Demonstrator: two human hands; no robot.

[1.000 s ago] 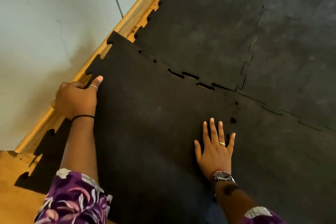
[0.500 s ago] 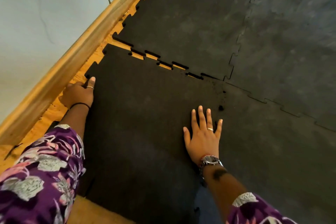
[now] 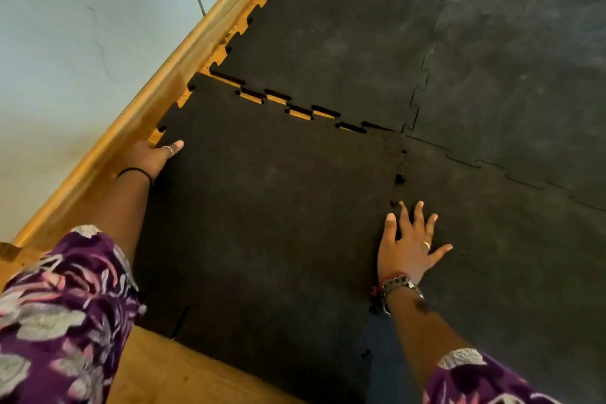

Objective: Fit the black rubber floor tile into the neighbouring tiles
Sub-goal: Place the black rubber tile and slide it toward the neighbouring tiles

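While the laid tiles (image 3: 344, 29) lie flat, the tile (image 3: 262, 207) sits beside them, its far teeth unmeshed, wood showing through. It looks heavy, floppy, grippy: best pushed from its edges. Left hand (image 3: 149, 157) hooks the wall-side edge; right hand (image 3: 408, 249) presses flat, fingers spread. No containers.
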